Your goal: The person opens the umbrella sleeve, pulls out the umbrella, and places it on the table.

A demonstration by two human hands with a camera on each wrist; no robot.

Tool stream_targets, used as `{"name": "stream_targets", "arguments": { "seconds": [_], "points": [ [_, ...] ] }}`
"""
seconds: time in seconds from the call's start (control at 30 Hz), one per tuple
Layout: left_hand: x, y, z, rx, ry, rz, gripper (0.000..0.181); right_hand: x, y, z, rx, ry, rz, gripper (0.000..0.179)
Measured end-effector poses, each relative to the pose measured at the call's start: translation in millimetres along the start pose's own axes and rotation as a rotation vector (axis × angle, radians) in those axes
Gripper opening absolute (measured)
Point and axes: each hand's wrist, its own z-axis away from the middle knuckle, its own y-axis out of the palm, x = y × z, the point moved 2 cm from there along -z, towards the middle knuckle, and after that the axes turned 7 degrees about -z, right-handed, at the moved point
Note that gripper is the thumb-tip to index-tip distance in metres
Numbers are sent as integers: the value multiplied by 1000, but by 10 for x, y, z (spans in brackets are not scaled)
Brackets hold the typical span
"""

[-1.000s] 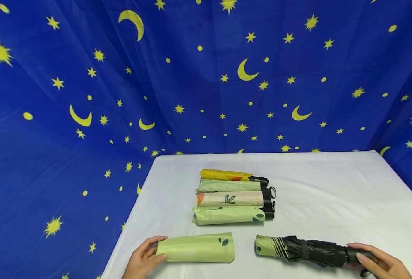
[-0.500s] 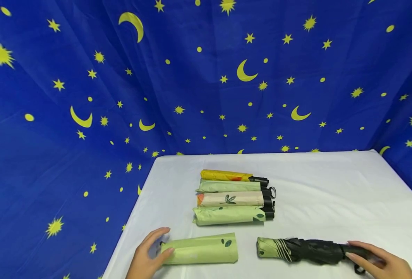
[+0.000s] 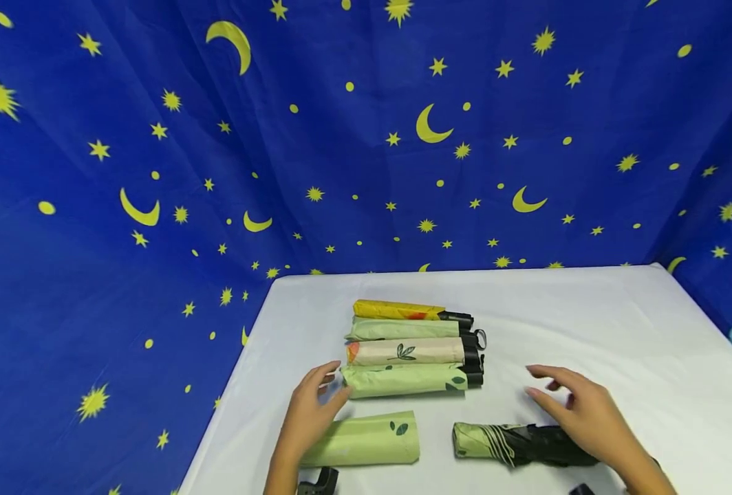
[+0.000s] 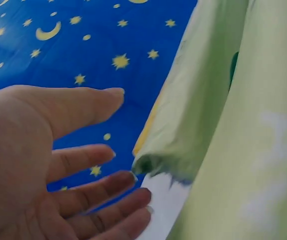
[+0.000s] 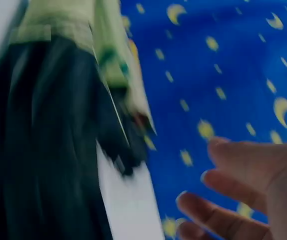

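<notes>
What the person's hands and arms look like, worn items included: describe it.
The left hand and right hand are bare, without gloves or visible rings. No sleeves show on the visible forearms. A black, angular fitting, probably the wrist camera, shows beside the left one.

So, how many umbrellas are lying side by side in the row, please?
4, from farthest to nearest: the yellow umbrella, the pale green umbrella, the cream umbrella, and the green umbrella with dark leaves, beside the left hand. None seems hidden.
</notes>
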Motion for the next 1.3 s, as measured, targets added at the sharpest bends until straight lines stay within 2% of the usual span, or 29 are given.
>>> {"name": "stream_targets", "arguments": {
  "seconds": [0.07,0.17,0.27,0.33,0.5,0.63,0.73,0.97,1.17,1.3],
  "points": [
    [-14,62,-49,13,-7,-2,61,104,216,-127,77,3,-37,38],
    [-12,131,-86,38,-17,-5,69,157,473,-243,184,66,-65,46],
    [15,192,-92,73,-40,-1,71,154,641,-297,244,111,-69,55],
    [43,232,-89,94,-49,-4,70,138,712,-319,255,109,-64,57],
    [90,323,-109,103,-40,-27,70,90,802,-346,197,46,11,50],
    [90,365,-137,70,5,-91,69,73,849,-343,147,8,58,44],
    [90,368,-145,32,27,-107,65,81,879,-350,124,-9,67,40],
    [125,355,-148,0,37,-92,59,92,891,-347,107,12,71,39],
    [62,240,-163,-37,80,-103,56,95,800,-351,78,-22,-8,40],
    [-34,43,-159,-4,83,-42,55,151,652,-376,53,-50,-95,40]
  ]
}}
